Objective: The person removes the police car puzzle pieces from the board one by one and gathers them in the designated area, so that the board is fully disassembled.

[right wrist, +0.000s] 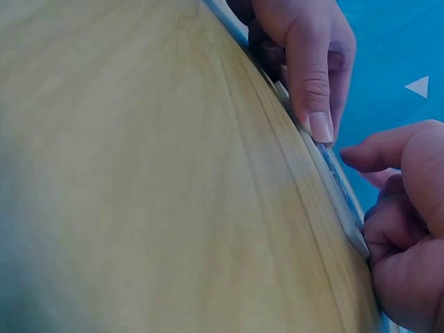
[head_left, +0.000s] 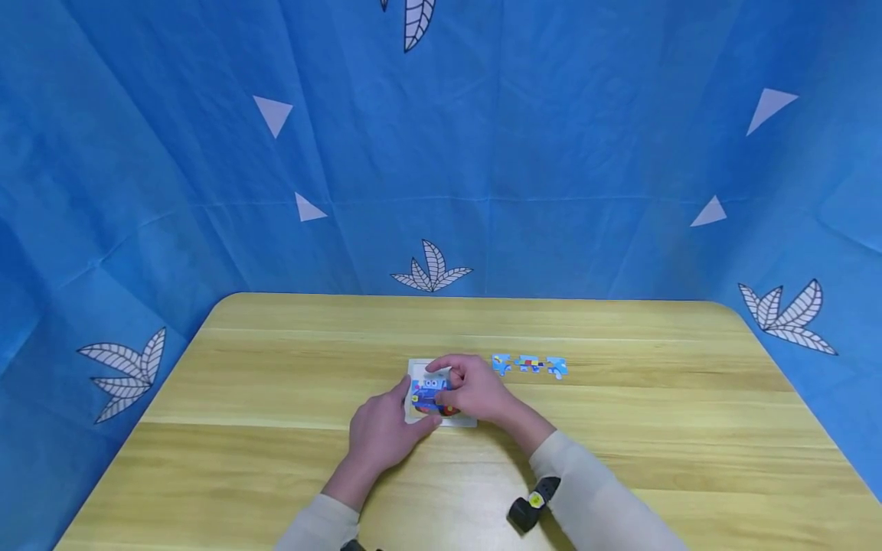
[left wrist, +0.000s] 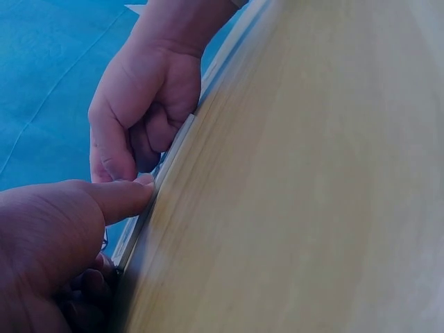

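A small jigsaw board (head_left: 469,422) with a pale frame and a blue vehicle picture (head_left: 426,395) lies on the table in the head view. My left hand (head_left: 386,432) grips its near left corner, the thumb along the front edge and the fingers by the left side. Over the picture's right part is my right hand (head_left: 482,392), index finger stretched towards the upper left and thumb apart from it. The right wrist view shows the left thumb (right wrist: 316,104) pressed at the board's rim and the right hand's (right wrist: 409,215) other fingers bent beside the board.
Three loose jigsaw pieces lie in a row to the board's right: a left piece (head_left: 501,364), a middle piece (head_left: 529,363) and a right piece (head_left: 557,366). They rest on a wooden table (head_left: 654,428), with a blue curtain (head_left: 551,138) behind it.
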Motion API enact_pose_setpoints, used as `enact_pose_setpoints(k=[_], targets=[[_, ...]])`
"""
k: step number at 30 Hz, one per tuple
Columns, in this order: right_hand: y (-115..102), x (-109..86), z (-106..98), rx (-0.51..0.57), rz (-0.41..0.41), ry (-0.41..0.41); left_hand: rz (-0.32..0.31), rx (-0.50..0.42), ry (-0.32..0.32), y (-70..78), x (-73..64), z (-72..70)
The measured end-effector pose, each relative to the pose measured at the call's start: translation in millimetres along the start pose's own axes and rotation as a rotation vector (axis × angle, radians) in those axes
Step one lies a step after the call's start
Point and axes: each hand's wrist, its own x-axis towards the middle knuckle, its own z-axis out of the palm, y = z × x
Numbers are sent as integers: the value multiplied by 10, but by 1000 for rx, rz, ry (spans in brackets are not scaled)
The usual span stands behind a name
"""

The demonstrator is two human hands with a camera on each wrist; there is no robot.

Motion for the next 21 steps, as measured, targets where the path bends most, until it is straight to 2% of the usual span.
enact_pose_setpoints(k=[15,21], targets=[[-82,41,27,-107,59,-62,5,-4,20,-15,-2,11],[-99,42,23,-96,66,-72,8,-5,22,-19,7,17]])
